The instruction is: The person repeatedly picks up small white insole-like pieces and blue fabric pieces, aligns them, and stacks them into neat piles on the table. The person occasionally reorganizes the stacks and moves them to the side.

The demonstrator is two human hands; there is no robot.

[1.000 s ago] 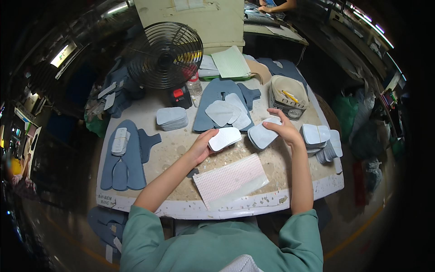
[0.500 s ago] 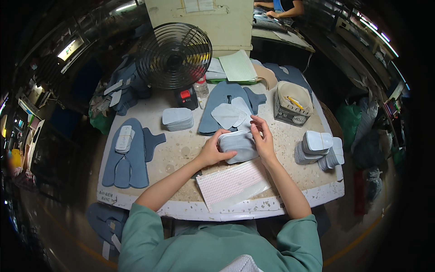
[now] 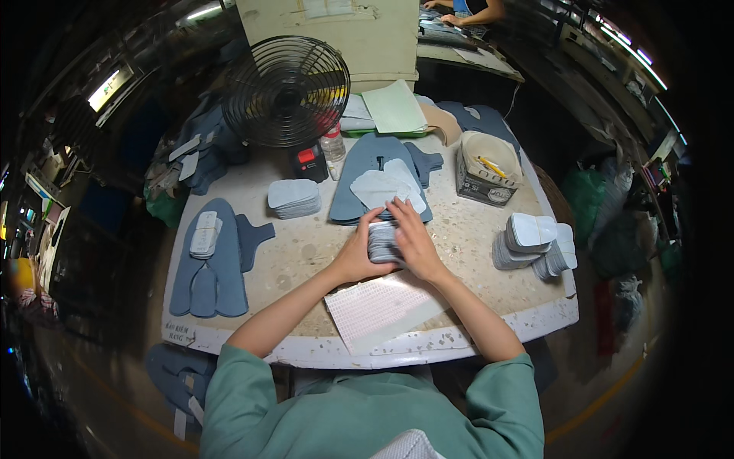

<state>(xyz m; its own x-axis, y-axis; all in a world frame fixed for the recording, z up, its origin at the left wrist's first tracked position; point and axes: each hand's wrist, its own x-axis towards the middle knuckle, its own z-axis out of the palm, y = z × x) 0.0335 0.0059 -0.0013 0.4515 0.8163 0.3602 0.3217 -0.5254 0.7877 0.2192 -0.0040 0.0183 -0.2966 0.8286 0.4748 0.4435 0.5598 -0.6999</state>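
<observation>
A stack of light grey rounded cut pieces [image 3: 382, 243] is between my hands, its layered edges facing up. My left hand [image 3: 356, 255] grips it from the left, thumb along the near side and fingers at the far side. My right hand [image 3: 417, 243] presses on its right side, fingers stretched toward the far end and slightly blurred. Just beyond lie loose pale grey pieces [image 3: 380, 189] on a pile of blue-grey cut panels [image 3: 348, 195]. A printed sheet [image 3: 382, 310] lies flat on the table, nearer to me than the stack.
Another grey stack [image 3: 294, 199] stands left of the middle, and banded stacks [image 3: 533, 231] sit at the right. Blue panels [image 3: 206, 279] lie at the left. A black fan [image 3: 287, 96], a bottle [image 3: 332, 144] and a box with pencils [image 3: 483, 187] stand farther back on the table [image 3: 298, 256].
My right hand has moved left and closed in on the stack. The stack has turned so its layered edges show instead of its broad face. The view has shifted slightly.
</observation>
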